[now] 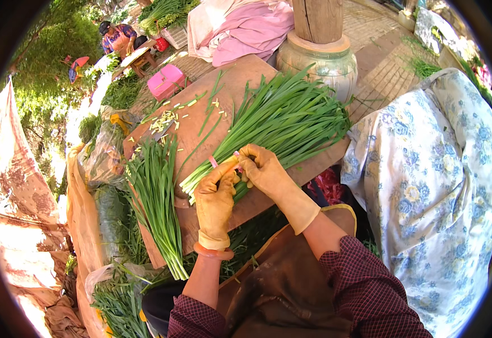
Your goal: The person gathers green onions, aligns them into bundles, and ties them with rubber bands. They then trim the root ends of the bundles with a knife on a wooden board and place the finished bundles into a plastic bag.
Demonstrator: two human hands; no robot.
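A large bunch of green garlic chives [291, 121] lies on the brown board [195, 121], its pale cut ends toward me. A pink tie [213, 161] runs around the stems near those ends. My left hand [215, 197], in a yellow rubber glove, is closed at the near side of the bunch, fingertips at the tie. My right hand [262, 169], gloved alike, pinches the tie just to the right; its fingers partly hide the strip. A smaller bunch of chives [159, 203] lies at the board's left edge, apart from both hands.
Trimmed stem pieces [167, 121] and a knife [162, 130] lie at the board's far left. A pink box [167, 81] stands beyond. A pillar on a stone base [319, 62] rises behind; flowered cloth [415, 169] drapes at right. Another person [119, 39] sits far left.
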